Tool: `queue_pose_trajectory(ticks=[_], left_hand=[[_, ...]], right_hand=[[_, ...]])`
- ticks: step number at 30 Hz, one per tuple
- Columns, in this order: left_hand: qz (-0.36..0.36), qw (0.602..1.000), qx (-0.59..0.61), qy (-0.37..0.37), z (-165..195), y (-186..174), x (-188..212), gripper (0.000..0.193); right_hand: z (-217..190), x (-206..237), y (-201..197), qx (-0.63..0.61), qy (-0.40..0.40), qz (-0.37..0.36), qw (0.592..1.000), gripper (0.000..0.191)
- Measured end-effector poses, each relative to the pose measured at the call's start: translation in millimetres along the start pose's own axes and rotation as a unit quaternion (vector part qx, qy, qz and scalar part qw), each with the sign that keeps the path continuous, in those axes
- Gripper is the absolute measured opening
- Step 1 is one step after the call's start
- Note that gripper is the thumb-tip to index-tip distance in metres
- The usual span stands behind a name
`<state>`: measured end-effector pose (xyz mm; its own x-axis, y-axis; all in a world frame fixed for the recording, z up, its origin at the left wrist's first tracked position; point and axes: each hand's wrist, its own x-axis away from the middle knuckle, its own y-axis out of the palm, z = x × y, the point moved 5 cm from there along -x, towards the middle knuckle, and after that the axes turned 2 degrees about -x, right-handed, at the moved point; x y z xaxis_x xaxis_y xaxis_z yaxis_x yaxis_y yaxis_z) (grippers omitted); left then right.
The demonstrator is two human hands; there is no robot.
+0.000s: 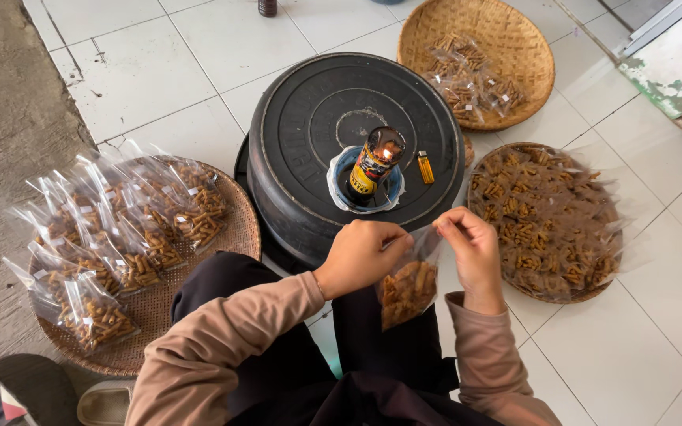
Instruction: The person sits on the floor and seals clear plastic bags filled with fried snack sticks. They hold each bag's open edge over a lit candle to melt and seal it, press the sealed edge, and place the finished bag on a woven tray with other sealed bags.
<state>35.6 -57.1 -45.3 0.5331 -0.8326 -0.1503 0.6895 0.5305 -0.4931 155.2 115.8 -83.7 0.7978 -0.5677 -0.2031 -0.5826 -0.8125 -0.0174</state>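
The left hand (361,254) and the right hand (474,251) each pinched one top corner of a small clear plastic bag (409,285) of brown snack sticks, which hung between them above the lap, just in front of the flame of a bottle lamp (374,164) standing on an upturned black tub (355,142). The bag looked light, its film thin, soft and slippery, so the empty top edge seemed the right place to grip. The sticks inside would probably break if squeezed.

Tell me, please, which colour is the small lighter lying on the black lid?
The lighter is orange-yellow, seen best in the head view.
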Motion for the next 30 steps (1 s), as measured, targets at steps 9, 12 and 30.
queue_pose_trajectory(ticks=[9,12,30], left_hand=[[0.005,0.998,-0.046,0.032,-12,0,-28,0.021],[-0.038,0.998,0.05,0.0,-24,-1,-42,0.02],[-0.014,0.952,0.284,-0.117,-105,-1,-61,0.021]], right_hand=[[14,-23,13,-0.042,0.01,0.018,0.999,0.013],[17,-30,16,-0.051,0.043,-0.001,0.998,0.009],[44,-64,45,-0.053,0.132,-0.047,0.989,0.022]])
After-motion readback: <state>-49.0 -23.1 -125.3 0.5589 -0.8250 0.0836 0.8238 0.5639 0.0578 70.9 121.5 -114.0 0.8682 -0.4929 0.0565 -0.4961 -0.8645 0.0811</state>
